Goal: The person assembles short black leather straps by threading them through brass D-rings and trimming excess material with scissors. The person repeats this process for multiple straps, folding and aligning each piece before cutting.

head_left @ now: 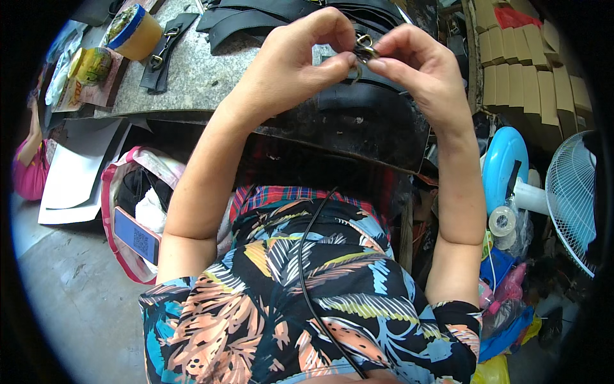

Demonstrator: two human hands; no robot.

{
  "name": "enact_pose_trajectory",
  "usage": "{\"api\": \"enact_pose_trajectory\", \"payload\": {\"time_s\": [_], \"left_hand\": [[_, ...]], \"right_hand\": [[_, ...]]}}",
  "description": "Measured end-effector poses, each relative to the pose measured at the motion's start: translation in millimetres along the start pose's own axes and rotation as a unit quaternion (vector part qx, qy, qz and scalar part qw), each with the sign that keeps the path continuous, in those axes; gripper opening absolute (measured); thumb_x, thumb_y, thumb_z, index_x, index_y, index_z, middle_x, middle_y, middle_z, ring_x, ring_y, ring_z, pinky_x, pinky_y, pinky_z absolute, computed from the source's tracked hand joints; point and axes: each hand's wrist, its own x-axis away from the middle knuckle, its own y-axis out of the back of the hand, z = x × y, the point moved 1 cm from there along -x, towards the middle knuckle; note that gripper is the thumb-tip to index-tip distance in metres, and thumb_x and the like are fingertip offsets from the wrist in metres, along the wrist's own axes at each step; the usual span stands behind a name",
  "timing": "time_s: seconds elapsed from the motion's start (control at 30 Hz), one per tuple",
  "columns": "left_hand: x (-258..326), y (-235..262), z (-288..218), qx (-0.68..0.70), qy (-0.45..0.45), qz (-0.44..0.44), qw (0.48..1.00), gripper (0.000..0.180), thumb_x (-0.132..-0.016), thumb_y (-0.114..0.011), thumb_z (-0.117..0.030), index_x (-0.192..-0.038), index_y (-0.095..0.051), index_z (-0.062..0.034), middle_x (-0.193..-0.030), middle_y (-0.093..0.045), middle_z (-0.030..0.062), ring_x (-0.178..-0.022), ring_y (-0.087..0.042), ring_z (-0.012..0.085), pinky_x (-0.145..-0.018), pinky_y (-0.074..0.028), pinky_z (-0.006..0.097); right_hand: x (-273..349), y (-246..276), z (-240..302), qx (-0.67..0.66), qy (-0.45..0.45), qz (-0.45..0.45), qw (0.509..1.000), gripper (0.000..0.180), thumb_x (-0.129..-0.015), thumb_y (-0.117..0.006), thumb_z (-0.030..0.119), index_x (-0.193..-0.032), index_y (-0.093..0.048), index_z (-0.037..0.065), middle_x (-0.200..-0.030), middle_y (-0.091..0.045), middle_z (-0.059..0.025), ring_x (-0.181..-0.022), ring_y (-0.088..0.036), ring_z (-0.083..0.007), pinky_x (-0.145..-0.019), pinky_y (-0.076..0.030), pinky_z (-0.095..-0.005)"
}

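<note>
Both hands meet over the far part of the worktable, pinching small metal hardware (364, 50), which looks like a snap hook with a ring. My left hand (306, 63) grips it from the left between thumb and forefinger. From the right, my right hand (422, 73) pinches the same piece with thumb and fingertips. Its exact shape is partly hidden by the fingertips. Behind the hands lie several black leather straps (240, 22) in a heap. Further left, a short black strap (167, 54) with a metal clasp rests on the stone-like tabletop (204, 77).
A tub with a blue rim (148, 40) and a yellow jar (93, 66) stand at the table's left. Stacked cardboard pieces (527, 77) and a white fan (569, 198) are on the right. A pink-edged bag (112, 211) with a phone (136, 235) sits low at left. Another person's arm (32, 137) shows at far left.
</note>
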Motion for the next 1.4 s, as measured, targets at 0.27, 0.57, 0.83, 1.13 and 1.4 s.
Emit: {"api": "enact_pose_trajectory", "payload": {"time_s": [0.27,0.57,0.83,1.13,1.4], "left_hand": [[31.4,-30.1,-27.1,0.276,0.194,0.080,0.938,0.024,-0.088,-0.070,-0.004,-0.110,-0.060,-0.0033,-0.080,-0.058,0.0010,-0.074,-0.057,0.0091,-0.068,-0.049,0.026],[46.7,-35.9,-31.3,-0.175,0.026,0.046,0.983,0.019,-0.083,-0.076,-0.005,-0.099,-0.066,-0.0030,-0.090,-0.063,0.0107,-0.080,-0.065,0.0276,-0.069,-0.051,0.033],[61.9,-38.7,-26.8,-0.133,0.084,0.054,0.986,0.026,-0.080,-0.079,-0.009,-0.103,-0.068,-0.0033,-0.090,-0.061,0.0107,-0.080,-0.065,0.0269,-0.069,-0.052,0.035],[77.1,-33.1,-29.8,-0.174,0.076,0.019,0.982,0.025,-0.075,-0.079,-0.008,-0.097,-0.068,-0.0021,-0.089,-0.061,0.0123,-0.086,-0.063,0.0331,-0.076,-0.053,0.041],[80.1,-37.9,-30.7,-0.218,0.070,0.012,0.973,0.021,-0.079,-0.077,-0.004,-0.099,-0.070,-0.0020,-0.092,-0.063,0.0112,-0.084,-0.066,0.0293,-0.074,-0.054,0.036]], "right_hand": [[52.5,-1.4,4.9,-0.147,-0.140,-0.047,0.978,0.019,-0.094,-0.068,0.008,-0.111,-0.069,0.001,-0.090,-0.071,-0.0043,-0.080,-0.067,-0.0093,-0.070,-0.052,-0.0224],[82.7,-7.3,-12.7,0.053,-0.148,-0.125,0.980,0.014,-0.090,-0.063,-0.001,-0.103,-0.069,0.000,-0.089,-0.069,-0.0019,-0.080,-0.064,-0.0076,-0.075,-0.052,-0.0222],[103.3,-14.1,-8.6,0.126,-0.144,-0.141,0.971,0.014,-0.087,-0.065,-0.001,-0.100,-0.071,0.001,-0.085,-0.069,-0.0034,-0.074,-0.063,-0.0079,-0.069,-0.050,-0.0243],[110.1,-20.8,-1.7,0.321,-0.091,-0.140,0.932,0.017,-0.081,-0.074,0.006,-0.098,-0.072,0.005,-0.082,-0.064,-0.0065,-0.062,-0.060,-0.0184,-0.060,-0.048,-0.0300],[113.9,-18.1,-8.5,0.275,-0.092,-0.159,0.944,0.018,-0.081,-0.076,0.000,-0.098,-0.072,-0.001,-0.079,-0.059,-0.0017,-0.064,-0.048,-0.0077,-0.059,-0.039,-0.0227]]}}
